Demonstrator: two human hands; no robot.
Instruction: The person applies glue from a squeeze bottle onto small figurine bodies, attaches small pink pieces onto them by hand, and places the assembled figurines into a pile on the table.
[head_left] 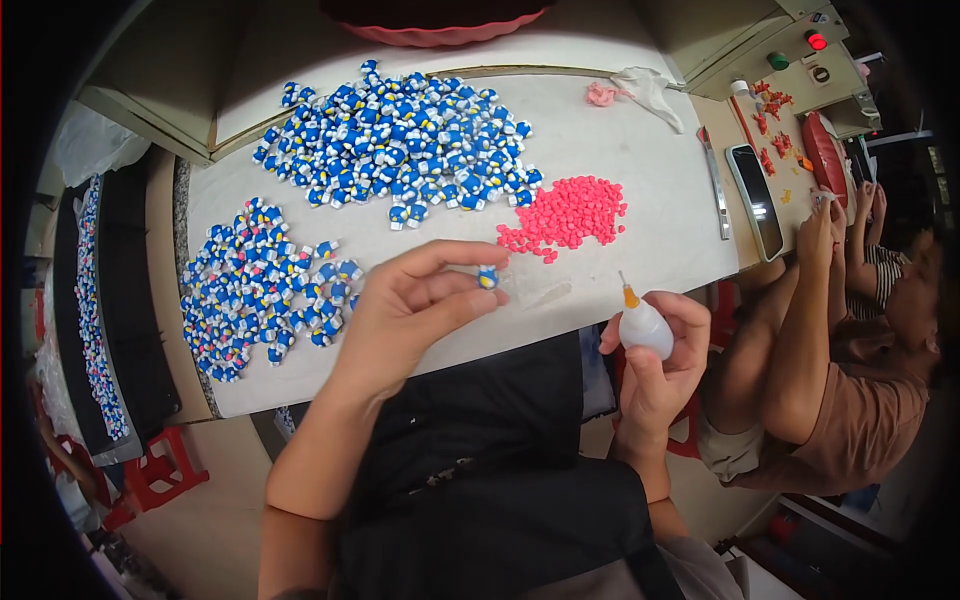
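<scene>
Blue-and-white figurine (488, 277) is pinched between the fingertips of the left hand (410, 310) above the white table (650, 200), while the small glue bottle (643, 325), gripped in the closed right hand (660, 360), is held to its right and lower, its orange nozzle tilted up-left towards it.

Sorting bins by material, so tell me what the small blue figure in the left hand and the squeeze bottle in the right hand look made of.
Small blue, white and yellow figure: likely moulded plastic or resin, glossy, solid flat colours. Translucent white squeeze bottle with orange nozzle: soft plastic, by its cloudy, smooth body.
</scene>
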